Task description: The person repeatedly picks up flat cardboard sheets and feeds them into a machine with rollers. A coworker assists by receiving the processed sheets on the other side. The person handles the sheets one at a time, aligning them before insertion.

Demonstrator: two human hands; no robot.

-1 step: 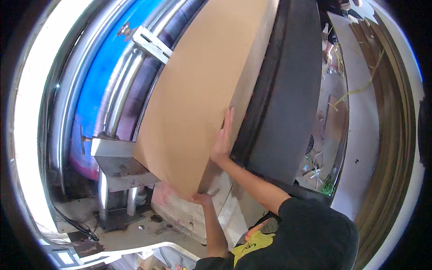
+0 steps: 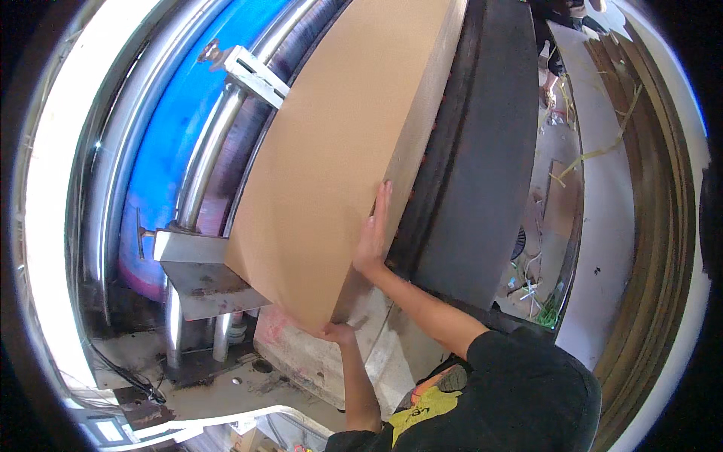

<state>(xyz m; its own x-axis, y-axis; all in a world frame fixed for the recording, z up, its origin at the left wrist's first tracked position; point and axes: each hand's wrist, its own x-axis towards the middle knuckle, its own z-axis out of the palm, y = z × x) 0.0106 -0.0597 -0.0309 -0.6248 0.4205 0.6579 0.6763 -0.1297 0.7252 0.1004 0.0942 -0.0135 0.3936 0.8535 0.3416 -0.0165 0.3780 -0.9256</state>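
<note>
A tall stack of brown cardboard sheets (image 2: 324, 166) stretches from in front of me toward the far edge of the view, its layered side turned right. My right hand (image 2: 370, 245) lies along that side near its upper edge, fingers straight and pressed flat on the sheets. At the stack's near corner my left hand (image 2: 339, 332) touches the cardboard low down. Most of its fingers are hidden or hard to make out, so I cannot tell how far they close.
Left of the stack run a blue roller (image 2: 169, 135) and shiny metal bars, with a white bracket (image 2: 256, 75) and a metal plate (image 2: 207, 290). A black panel (image 2: 482, 173) runs along the right. Beyond it, debris and yellow strapping (image 2: 591, 156) lie about.
Both hands keep their places on the cardboard stack. The view has shifted very slightly, and the blue roller's surface looks different, with other markings showing.
</note>
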